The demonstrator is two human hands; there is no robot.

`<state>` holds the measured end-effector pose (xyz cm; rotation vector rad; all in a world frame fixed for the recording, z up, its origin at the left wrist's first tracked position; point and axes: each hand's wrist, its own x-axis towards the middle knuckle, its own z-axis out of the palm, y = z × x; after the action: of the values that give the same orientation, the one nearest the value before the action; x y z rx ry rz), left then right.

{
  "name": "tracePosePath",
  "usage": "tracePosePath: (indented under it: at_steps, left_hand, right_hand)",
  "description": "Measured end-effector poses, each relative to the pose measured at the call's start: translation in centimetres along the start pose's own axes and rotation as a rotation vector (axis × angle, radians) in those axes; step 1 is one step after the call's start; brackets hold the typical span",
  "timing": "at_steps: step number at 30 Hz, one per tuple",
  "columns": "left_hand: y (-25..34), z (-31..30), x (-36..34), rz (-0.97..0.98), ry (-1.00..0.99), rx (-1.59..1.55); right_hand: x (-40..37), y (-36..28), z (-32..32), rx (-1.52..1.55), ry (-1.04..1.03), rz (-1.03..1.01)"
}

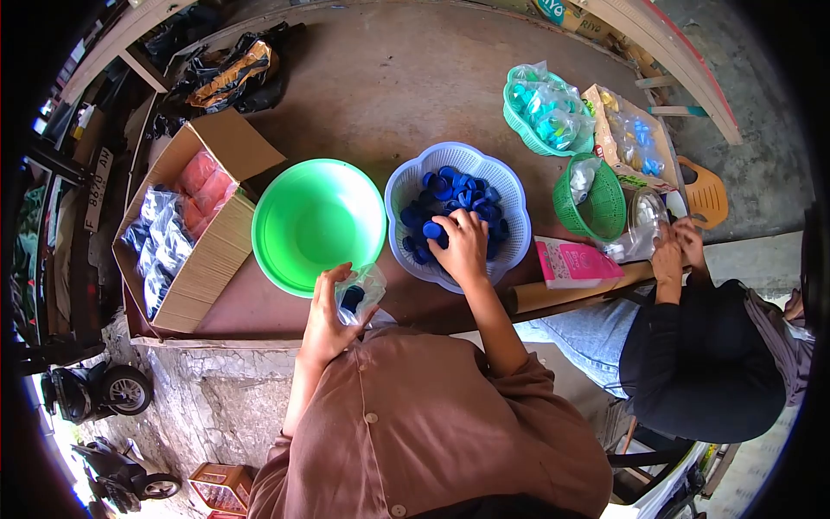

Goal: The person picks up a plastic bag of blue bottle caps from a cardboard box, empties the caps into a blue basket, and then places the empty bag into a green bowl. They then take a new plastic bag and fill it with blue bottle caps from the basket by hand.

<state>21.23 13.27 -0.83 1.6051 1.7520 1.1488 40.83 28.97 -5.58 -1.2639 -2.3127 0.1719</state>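
Observation:
My left hand [322,322] holds a clear plastic bag [370,284] by its side, at the table's near edge below the green basin. Inside the bag a dark blue cap [352,299] shows through the film. Over the lilac scalloped basket [405,173] reaches my right hand [467,251], thumb and fingers closed around a round blue bottle cap [432,230]. Many loose blue caps [471,192] fill the basket beneath it, partly hidden by my fingers.
A shiny green basin [316,212] stands left of the basket. Further left is a cardboard box [203,259] of bagged red and blue-white items. At right, a co-worker's hands [674,253] work beside a green basket [596,208], a pink packet [575,264] and a teal basket [519,130] of bags.

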Motion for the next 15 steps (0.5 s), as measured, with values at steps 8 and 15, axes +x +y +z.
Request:
tracePosePath:
  at_steps: [8,15]
  left_hand:
    - [0.1,-0.1,0.1,-0.010,-0.030,0.007]
    - [-0.1,0.0,0.1,-0.010,-0.022,0.006]
  right_hand:
    - [-0.1,1.5,-1.0,-0.058,-0.452,0.297]
    - [1.9,2.3,-0.1,0.341,-0.007,0.267]
